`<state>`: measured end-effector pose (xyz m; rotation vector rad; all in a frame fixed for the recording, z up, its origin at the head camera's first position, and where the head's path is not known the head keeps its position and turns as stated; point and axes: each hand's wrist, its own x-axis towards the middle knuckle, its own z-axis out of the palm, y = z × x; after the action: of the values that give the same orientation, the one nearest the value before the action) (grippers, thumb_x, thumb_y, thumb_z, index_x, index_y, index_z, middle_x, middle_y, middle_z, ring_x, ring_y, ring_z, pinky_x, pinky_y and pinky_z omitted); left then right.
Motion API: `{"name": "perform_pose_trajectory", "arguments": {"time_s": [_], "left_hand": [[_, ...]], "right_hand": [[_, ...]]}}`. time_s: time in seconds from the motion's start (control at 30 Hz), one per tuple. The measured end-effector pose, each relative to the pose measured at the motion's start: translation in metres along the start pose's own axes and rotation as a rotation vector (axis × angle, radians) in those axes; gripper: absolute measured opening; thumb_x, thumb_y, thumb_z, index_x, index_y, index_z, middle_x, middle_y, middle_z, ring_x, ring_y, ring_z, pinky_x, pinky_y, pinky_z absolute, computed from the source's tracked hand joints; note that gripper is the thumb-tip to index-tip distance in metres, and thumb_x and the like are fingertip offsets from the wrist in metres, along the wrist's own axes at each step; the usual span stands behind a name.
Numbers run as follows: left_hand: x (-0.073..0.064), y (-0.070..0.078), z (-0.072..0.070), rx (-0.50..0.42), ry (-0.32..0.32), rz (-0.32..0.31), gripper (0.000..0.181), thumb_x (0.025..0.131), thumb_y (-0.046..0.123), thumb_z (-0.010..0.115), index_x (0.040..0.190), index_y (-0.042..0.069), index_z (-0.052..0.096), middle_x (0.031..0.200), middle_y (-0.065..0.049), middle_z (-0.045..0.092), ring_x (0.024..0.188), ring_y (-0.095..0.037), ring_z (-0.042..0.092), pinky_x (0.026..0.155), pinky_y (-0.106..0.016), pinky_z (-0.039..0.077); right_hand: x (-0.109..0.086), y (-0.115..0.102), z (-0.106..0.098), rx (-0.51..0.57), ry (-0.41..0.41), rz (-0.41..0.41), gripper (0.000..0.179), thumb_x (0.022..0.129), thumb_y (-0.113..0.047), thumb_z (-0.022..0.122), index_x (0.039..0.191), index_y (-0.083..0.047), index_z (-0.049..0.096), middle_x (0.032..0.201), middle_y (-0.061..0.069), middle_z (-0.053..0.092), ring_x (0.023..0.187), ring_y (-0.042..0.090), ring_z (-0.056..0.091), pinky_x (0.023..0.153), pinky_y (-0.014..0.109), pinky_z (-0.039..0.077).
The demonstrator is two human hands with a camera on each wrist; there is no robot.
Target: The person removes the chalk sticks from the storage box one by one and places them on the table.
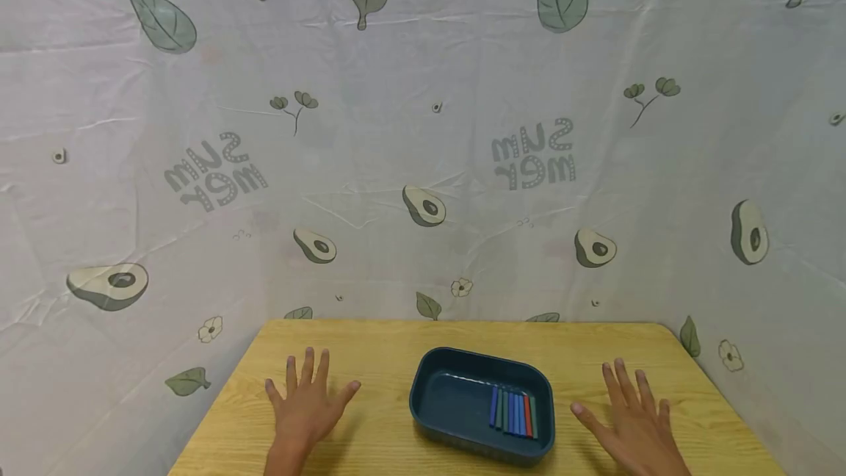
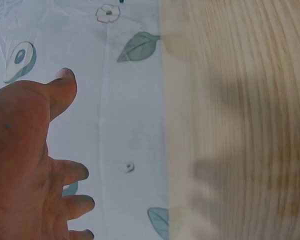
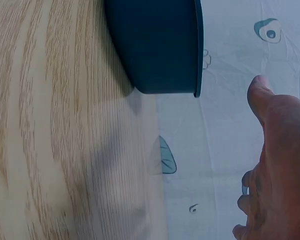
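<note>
A dark blue rectangular tray with raised walls stands on the wooden table, turned slightly. Several slim sticks lie side by side in its right part: blue sticks, dark green ones and one red stick. To the left of the tray, my left hand hovers over the table with fingers spread, holding nothing. On the other side my right hand is likewise spread above the wood, its thumb toward the tray. The right wrist view catches the tray's outer wall near that hand.
The pale wood table reaches back to a light curtain printed with leaves, avocados and flowers, which also hangs along both sides. Shadows of the hands fall on the tabletop.
</note>
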<state>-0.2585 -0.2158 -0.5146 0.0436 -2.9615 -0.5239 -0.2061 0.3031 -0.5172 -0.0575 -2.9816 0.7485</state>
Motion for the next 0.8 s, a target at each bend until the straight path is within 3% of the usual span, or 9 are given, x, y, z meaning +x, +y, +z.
{"name": "perform_pose_trajectory", "arguments": {"time_s": [0.43,0.67,0.8], "left_hand": [[0.005,0.029,0.008,-0.045,0.058,0.071,0.092,0.09,0.073,0.048,0.156,0.012,0.033,0.164,-0.02,0.019,0.15,-0.049,0.008,0.107,-0.079,-0.001],[0.007,0.043,0.015,-0.068,0.074,0.119,0.087,0.091,0.07,0.049,0.155,0.012,0.035,0.163,-0.019,0.022,0.15,-0.048,0.014,0.109,-0.077,0.009],[0.006,0.052,0.018,-0.095,0.088,0.163,0.083,0.093,0.065,0.052,0.154,0.01,0.037,0.161,-0.02,0.027,0.148,-0.048,0.019,0.11,-0.075,0.016]], "right_hand": [[0.003,-0.017,0.005,0.017,-0.04,0.012,0.111,0.091,-0.075,0.042,0.156,0.006,0.004,0.16,0.035,0.0,0.142,0.06,-0.011,0.102,0.081,-0.003],[0.007,-0.02,0.01,0.044,-0.065,-0.017,0.107,0.094,-0.07,0.043,0.157,0.005,0.001,0.16,0.035,0.001,0.144,0.058,-0.008,0.106,0.078,0.0],[0.009,-0.022,0.015,0.075,-0.121,0.016,0.109,0.093,-0.072,0.042,0.157,0.003,-0.004,0.161,0.033,-0.003,0.145,0.057,-0.009,0.107,0.077,-0.002]]}}
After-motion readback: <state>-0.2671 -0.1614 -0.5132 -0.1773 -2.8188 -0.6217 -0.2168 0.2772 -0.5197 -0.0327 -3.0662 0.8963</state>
